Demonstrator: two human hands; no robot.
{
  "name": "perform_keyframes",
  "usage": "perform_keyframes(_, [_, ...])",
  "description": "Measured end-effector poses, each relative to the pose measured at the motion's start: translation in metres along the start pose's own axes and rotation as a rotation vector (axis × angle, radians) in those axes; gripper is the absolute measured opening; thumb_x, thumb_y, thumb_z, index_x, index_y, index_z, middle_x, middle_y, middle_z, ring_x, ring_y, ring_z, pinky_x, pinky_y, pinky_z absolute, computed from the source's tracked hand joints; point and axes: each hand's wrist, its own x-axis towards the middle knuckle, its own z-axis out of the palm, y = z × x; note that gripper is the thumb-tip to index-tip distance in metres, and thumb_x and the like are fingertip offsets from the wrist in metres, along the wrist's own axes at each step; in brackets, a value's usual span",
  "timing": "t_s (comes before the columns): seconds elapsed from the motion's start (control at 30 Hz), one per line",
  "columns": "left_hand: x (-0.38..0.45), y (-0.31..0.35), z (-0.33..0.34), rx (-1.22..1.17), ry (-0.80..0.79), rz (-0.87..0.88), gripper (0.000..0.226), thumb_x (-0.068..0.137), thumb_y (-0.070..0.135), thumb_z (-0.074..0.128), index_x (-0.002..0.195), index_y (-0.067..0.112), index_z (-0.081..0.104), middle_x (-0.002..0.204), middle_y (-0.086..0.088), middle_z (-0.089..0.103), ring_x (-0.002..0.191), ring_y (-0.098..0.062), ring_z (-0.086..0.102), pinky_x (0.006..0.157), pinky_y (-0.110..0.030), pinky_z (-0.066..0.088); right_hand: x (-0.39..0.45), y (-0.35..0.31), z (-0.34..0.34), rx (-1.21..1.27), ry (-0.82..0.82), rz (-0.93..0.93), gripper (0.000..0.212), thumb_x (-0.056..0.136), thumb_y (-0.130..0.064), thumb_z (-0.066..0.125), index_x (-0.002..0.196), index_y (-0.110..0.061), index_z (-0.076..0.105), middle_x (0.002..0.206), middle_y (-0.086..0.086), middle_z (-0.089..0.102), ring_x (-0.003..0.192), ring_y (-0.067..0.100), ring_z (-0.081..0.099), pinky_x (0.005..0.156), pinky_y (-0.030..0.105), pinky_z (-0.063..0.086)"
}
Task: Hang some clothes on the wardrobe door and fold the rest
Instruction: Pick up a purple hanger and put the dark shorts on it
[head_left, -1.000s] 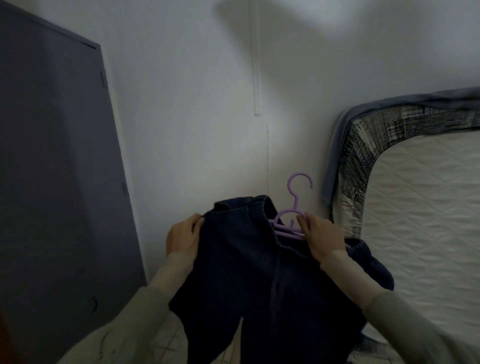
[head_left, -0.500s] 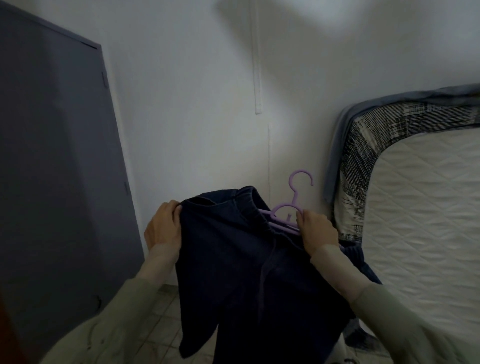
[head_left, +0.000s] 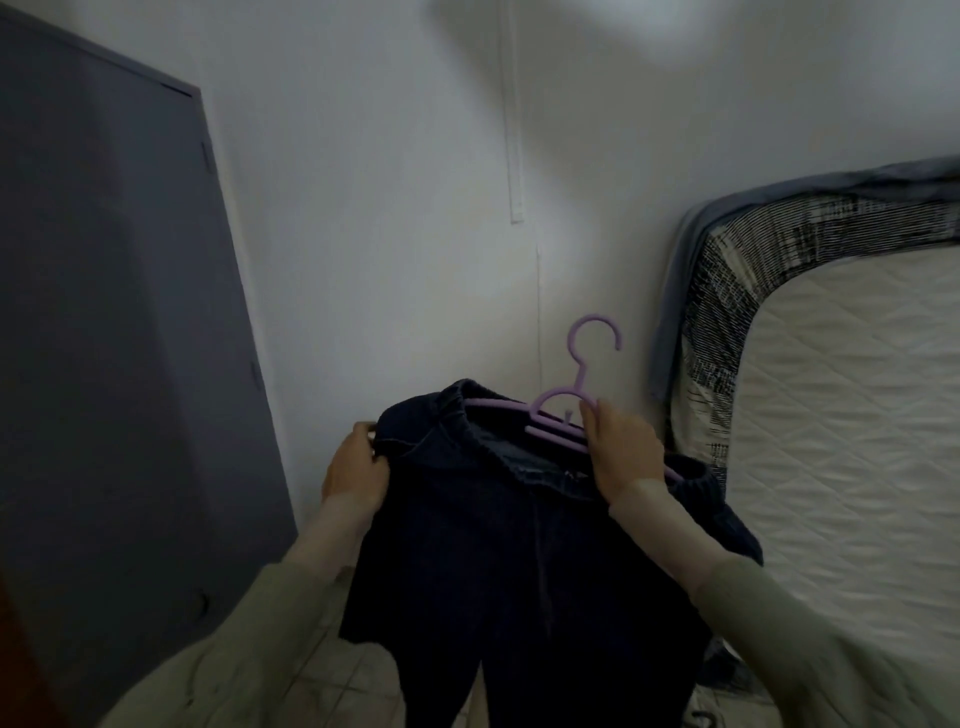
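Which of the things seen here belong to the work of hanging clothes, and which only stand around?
Belong to the job:
dark jeans, gripped at the waistband by the left hand
purple hanger, held by the right hand
grey wardrobe door

Only standing around:
mattress leaning at the right
white wall
tiled floor

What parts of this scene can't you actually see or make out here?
All in the head view:
- Lower legs of the dark trousers: cut off by the bottom edge.
- Hanger: its right end is hidden under the right hand, its left end inside the waistband.
- Left hand: fingertips hidden behind the cloth it holds.
- Mattress: cut off by the right edge.
- Grey door: cut off at the left edge.
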Motion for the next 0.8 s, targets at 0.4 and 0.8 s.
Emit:
perform_keyframes(0.4, [-0.017, 0.054, 0.016, 0.204, -0.068, 0.516, 0.062, 0.083, 0.032, 0.050, 0.140, 0.016, 0.033, 0.133, -0.008, 0.044, 0.123, -0.025, 0.040, 0.110, -0.040, 0.024, 0.005, -0.004, -0.003, 0.060, 0.023, -0.239, 0.033, 0.102, -0.030, 0.032, 0.112, -0.006, 0.052, 0.101, 0.018, 0.066, 0.091, 0.036, 0.061, 0.068, 0.037, 0.039])
perform_keyframes(0.8, [-0.029, 0.086, 0.034, 0.499, -0.095, 0.492, 0.037, 0.101, 0.039, 0.031, 0.107, 0.010, 0.054, 0.103, -0.014, 0.061, 0.096, -0.031, 0.056, 0.072, -0.034, 0.039, 0.010, -0.008, -0.004, 0.224, -0.173, -0.340, 0.032, 0.100, -0.031, 0.040, 0.106, -0.002, 0.052, 0.096, 0.021, 0.064, 0.091, 0.036, 0.059, 0.074, 0.038, 0.037])
